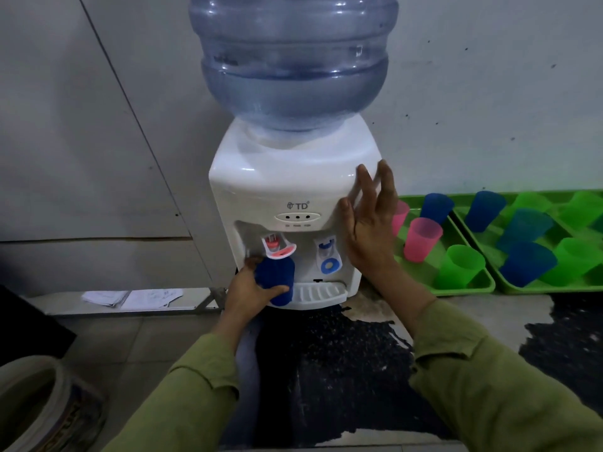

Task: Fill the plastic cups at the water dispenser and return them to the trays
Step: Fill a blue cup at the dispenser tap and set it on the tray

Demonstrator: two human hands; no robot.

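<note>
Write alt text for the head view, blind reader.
A left hand holds a blue cup under the red tap of a water dispenser, while the right hand is open at its right side. Two green trays of coloured cups sit to the right.

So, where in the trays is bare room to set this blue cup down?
In the left tray: a bare patch at its front-left corner, bordered by the nearer pink cup, the green cup and the front rim. The right tray is crowded with cups.

Single head-worn view, forward and down, close on the dispenser (pixel 287 203).
</note>
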